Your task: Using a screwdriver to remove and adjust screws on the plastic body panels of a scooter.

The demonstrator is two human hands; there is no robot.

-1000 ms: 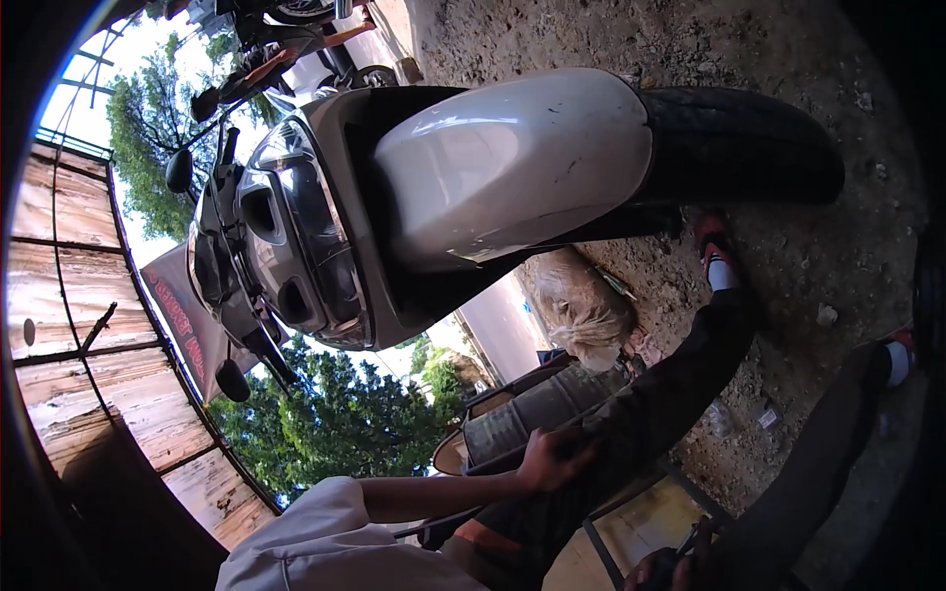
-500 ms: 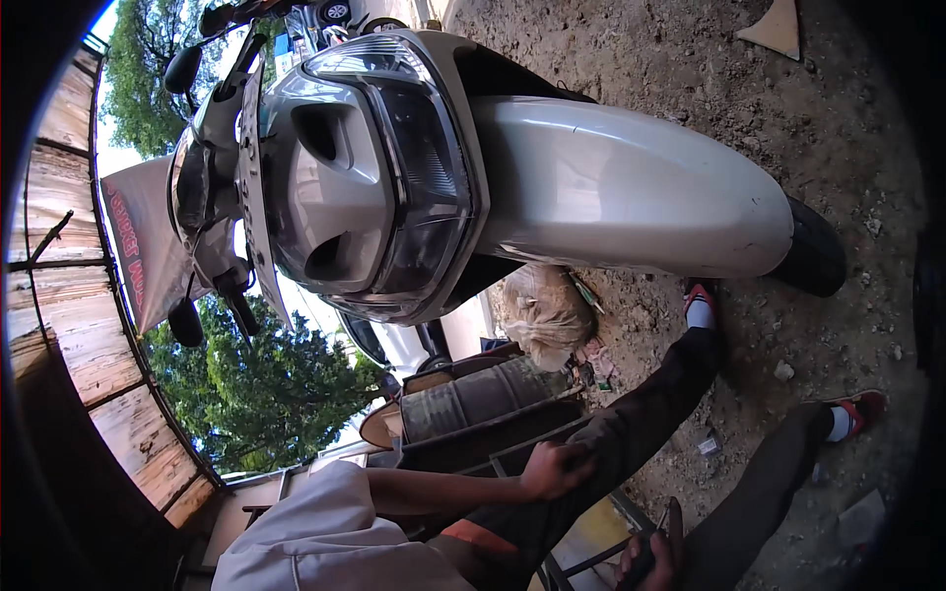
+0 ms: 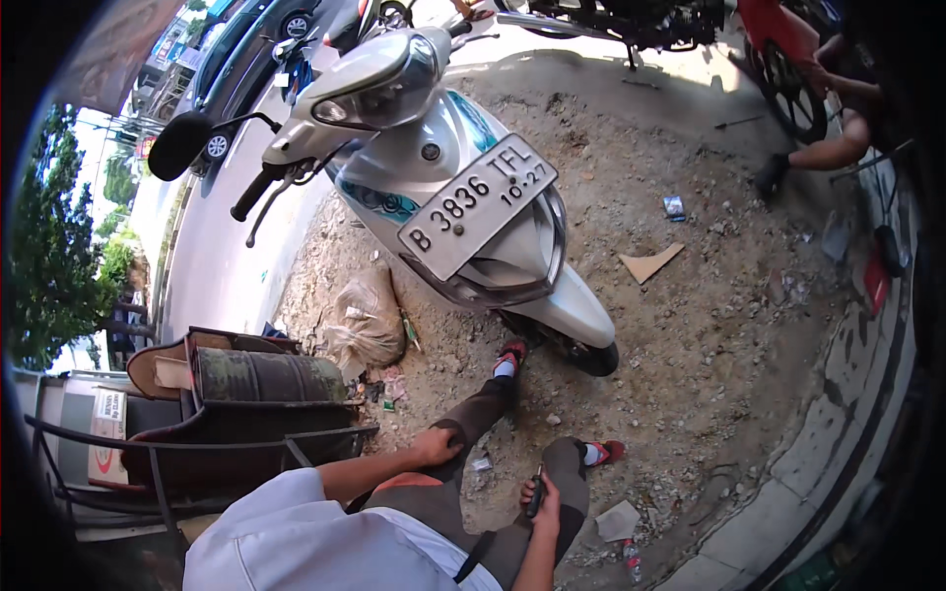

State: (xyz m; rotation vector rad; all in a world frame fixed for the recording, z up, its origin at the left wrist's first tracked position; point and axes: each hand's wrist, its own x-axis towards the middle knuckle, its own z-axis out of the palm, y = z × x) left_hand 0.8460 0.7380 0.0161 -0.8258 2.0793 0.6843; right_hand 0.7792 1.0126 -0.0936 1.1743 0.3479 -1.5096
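Note:
My left hand (image 3: pixel 436 446) rests on my left thigh, its fingers loosely curled, with nothing visible in them. A small black elongated object (image 3: pixel 536 494) is held upright in my right hand (image 3: pixel 548 500), above my right leg; its exact kind is not clear. Ahead of my feet stands a silver-white scooter (image 3: pixel 399 148) with a white number plate (image 3: pixel 481 205) on its front. Its front fender (image 3: pixel 574 310) and tyre (image 3: pixel 591 359) point toward my left shoe (image 3: pixel 510 355). Neither hand touches the scooter.
Left are a rusty drum (image 3: pixel 266 376) and a metal railing (image 3: pixel 227 443). Beyond my left foot lies a stuffed sack (image 3: pixel 367 320). A cardboard scrap (image 3: pixel 650 263) lies on stony ground. Far right, another person (image 3: pixel 833 148) crouches by a red motorcycle's wheel (image 3: pixel 788 94).
My view has turned and pulled away from the scooter's front, which fills less of the picture. My right hand, still gripping the black object, shows more fully. My left hand stays on my thigh.

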